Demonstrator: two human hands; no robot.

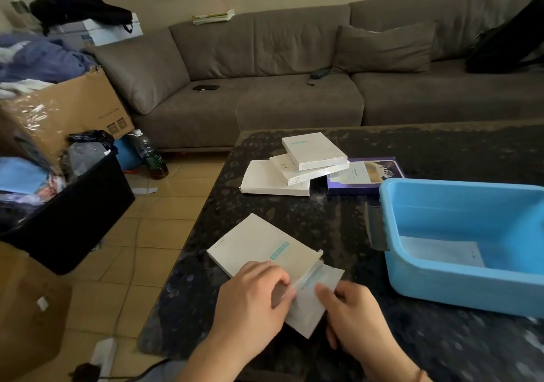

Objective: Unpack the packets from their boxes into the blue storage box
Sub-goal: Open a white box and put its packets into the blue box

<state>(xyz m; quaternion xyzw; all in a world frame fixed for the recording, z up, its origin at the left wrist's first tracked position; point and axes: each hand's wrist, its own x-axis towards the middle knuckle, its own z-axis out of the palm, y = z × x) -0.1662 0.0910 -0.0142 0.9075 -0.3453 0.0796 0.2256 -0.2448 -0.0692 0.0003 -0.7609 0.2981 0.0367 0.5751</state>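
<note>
Sticking out of the open near end of a flat white box (pixel 259 246), a white packet (pixel 312 302) lies between the two hands at the near edge of the dark speckled table (pixel 294 219). The right hand (pixel 356 320) pinches the packet: the thumb lies on top of it and the other fingers are curled under its right side. The left hand (pixel 250 299) rests on the near corner of the white box, with fingers bent and close together, and the fingertips touch the place where the packet comes out of the box. Whether these fingers also hold the packet, I cannot tell.

To the right, near the hands, stands the blue storage box (pixel 412 269). One white packet in the box (pixel 441 252) lies flat on its bottom.

Farther back on the table there is a stack of three white boxes (pixel 297 163), each one turned a little from the one below. Just beside the stack, on its right, lies a purple box (pixel 365 175), touching the far side of the blue storage box.

Behind the table is a grey sofa (pixel 265 66) with a black phone (pixel 206 87) on its seat. On the floor at the left stand a cardboard box (pixel 67 110), a black bin (pixel 73 213) and a plastic bottle (pixel 150 155).
</note>
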